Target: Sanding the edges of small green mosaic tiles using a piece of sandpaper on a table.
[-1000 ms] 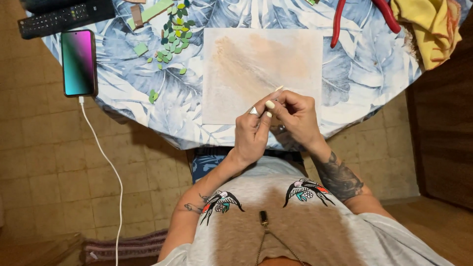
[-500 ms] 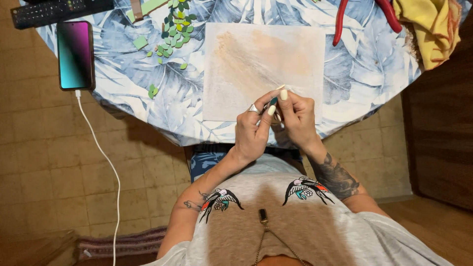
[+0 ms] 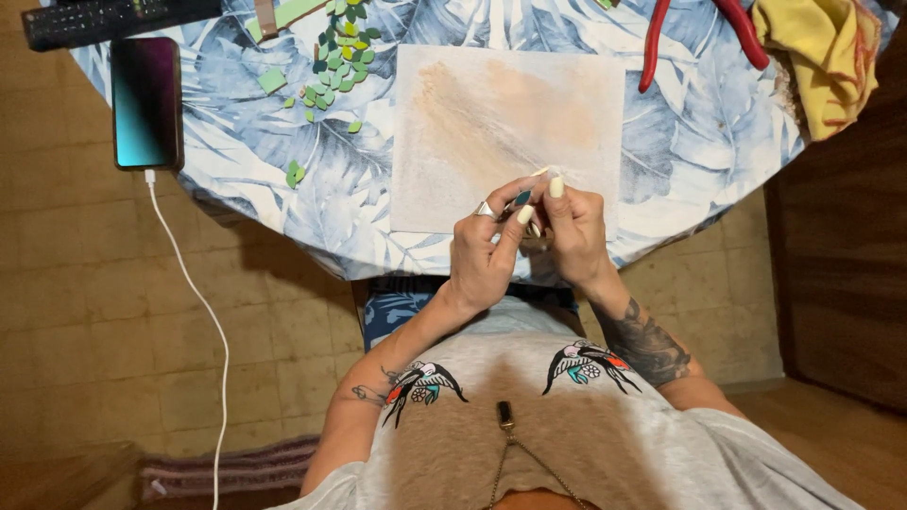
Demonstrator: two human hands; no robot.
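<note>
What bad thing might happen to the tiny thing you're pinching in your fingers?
The left hand and right hand pinch something tiny right at the table edge; if the grip slips, it may drop to the floor. The phone also lies near the edge, and a snag on its dangling white cable might pull it off.
</note>
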